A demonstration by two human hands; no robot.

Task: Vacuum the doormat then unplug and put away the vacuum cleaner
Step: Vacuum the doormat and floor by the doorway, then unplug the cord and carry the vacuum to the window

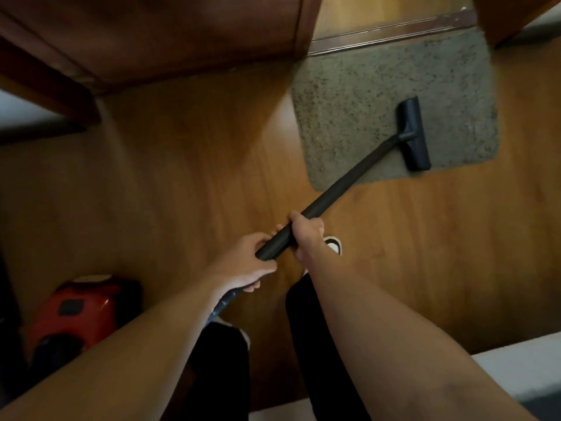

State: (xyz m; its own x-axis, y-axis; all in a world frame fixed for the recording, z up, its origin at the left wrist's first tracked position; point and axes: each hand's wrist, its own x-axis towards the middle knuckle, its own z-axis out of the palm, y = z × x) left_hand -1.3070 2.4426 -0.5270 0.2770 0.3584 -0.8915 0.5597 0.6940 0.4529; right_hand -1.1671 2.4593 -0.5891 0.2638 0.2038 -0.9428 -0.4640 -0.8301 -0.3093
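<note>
Near the doormat's (379, 95) front edge, vacuuming is apparently proceeding; left hand (243, 264) and right hand (306, 235) are wrapping fingers round the tube (343, 180); unplugging, storing are waiting.

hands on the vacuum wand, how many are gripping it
2. The right hand grips the black wand further along, toward the doormat; the left hand grips it just behind, nearer the body. Neither is hidden.

A brown wooden door (151, 34) stands over the wooden floor (182, 165), a dark threshold strip (391, 31) beyond.
</note>
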